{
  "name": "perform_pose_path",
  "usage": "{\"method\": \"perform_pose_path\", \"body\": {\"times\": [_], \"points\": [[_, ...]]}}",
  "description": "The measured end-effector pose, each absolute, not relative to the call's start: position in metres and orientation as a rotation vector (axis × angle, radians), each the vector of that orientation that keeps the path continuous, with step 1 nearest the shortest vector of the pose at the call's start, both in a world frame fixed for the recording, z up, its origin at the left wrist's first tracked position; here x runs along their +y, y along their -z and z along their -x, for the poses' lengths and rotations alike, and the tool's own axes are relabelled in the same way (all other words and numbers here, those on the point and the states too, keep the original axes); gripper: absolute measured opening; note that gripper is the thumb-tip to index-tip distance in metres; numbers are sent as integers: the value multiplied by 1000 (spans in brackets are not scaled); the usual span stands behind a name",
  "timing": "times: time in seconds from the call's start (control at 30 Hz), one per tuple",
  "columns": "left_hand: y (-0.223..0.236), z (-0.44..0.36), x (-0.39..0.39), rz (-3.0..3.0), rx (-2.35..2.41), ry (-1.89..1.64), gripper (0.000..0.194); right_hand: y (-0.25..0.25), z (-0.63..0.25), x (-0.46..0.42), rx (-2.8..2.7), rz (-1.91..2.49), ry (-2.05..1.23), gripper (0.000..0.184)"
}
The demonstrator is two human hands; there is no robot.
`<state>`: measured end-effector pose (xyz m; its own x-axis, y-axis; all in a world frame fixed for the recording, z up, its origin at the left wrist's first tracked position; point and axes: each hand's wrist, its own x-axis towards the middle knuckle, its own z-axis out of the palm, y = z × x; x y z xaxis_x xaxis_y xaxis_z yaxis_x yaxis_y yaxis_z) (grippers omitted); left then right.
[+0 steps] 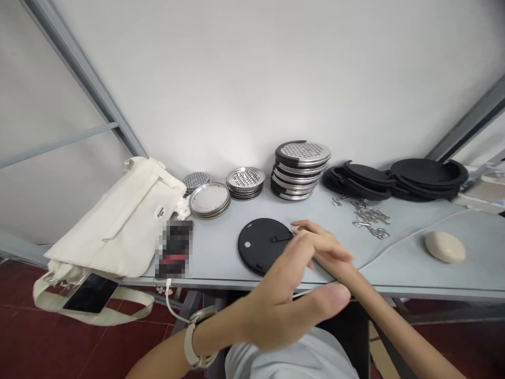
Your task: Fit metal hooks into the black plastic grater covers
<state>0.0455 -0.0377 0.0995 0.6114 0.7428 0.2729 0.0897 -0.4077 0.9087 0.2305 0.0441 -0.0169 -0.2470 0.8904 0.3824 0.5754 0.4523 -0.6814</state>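
A flat black disc [258,245] with a pale round spot and a small slot lies near the table's front edge. My right hand [330,264] is at the disc's right side, partly hidden behind my left hand. Its fingertips close on a small shiny metal piece [292,230] at the disc's edge; the grip itself shows only in part. Nearer the camera, my left hand [276,305] hovers in front of the disc with thumb and fingers apart, holding nothing. Small metal hooks [369,215] lie loose on the table to the right.
Along the wall stand a tall stack of round graters [302,168], shorter grater stacks [245,184], metal discs [209,200] and black round parts [426,179]. A white bag [114,226] and phone [174,250] are left. A cream rounded object [445,246] and white cable [410,231] are right.
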Motion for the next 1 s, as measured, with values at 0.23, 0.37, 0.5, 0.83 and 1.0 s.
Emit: {"method": "perform_pose_path", "body": {"times": [0.23,0.37,0.5,0.83,1.0], "points": [[-22,-19,-13,-2778,1175,-510,42,24,-229,49,-1901,1141,-628,20],[-8,-3,-18,-2829,1154,-424,53,23,-227,50,-1898,1131,-648,19],[-2,-1,-17,-2877,1119,-410,56,22,-225,50,-1887,1125,-658,18],[14,-5,-14,-2897,1186,-535,55,16,-226,48,-1965,1127,-639,18],[15,-6,-13,-2913,1186,-582,53,18,-228,47,-2009,1126,-643,21]]}}
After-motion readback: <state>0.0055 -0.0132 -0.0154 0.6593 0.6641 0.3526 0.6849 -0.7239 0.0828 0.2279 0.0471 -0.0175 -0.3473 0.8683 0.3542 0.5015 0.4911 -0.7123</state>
